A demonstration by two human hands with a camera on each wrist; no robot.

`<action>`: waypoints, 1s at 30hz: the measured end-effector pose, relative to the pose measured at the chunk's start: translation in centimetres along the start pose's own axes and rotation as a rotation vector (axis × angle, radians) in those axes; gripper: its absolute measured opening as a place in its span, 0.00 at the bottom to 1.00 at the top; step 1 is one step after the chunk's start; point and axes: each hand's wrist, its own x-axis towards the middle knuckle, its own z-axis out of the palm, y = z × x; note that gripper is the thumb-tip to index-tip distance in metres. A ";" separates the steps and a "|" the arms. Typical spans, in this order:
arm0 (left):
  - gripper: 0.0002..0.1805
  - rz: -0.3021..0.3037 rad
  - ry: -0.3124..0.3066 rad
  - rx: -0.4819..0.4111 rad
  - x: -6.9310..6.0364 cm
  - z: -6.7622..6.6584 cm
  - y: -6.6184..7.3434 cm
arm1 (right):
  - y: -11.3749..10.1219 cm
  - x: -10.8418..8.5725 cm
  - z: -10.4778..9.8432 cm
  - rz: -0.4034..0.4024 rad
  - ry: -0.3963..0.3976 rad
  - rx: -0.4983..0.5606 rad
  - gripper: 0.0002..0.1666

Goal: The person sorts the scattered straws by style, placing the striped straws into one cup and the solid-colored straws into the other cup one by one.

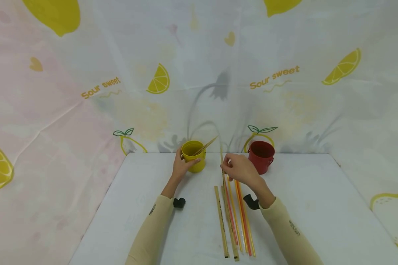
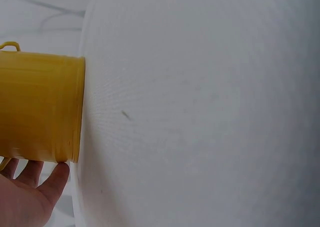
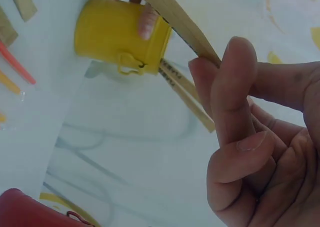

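Observation:
My left hand (image 1: 181, 163) holds the small yellow bucket (image 1: 199, 168) at its left side, thumb across the front near the rim. In the left wrist view, its fingertips touch the wall of the upright bucket near the base. Tan sticks (image 3: 187, 99) with dark print lean out of the bucket toward the right. Between thumb and index finger, my right hand (image 1: 241, 169) pinches another flat tan stick (image 3: 177, 19), raised above the table to the right of the yellow bucket. Its lower end overlaps the sticks on the table in the head view.
A red bucket (image 1: 260, 163) stands behind the right hand. Tan sticks (image 1: 220, 221) and several orange, red and yellow thin sticks (image 1: 243, 217) lie lengthwise on the white table (image 1: 305, 213). Black elbow-shaped pieces (image 1: 179, 202) sit by each forearm. Lemon-print cloth hangs behind.

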 end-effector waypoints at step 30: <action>0.50 0.030 -0.022 0.003 -0.7 -0.2 1.6 | -2.9 3.7 -0.2 -0.385 0.704 -0.113 0.06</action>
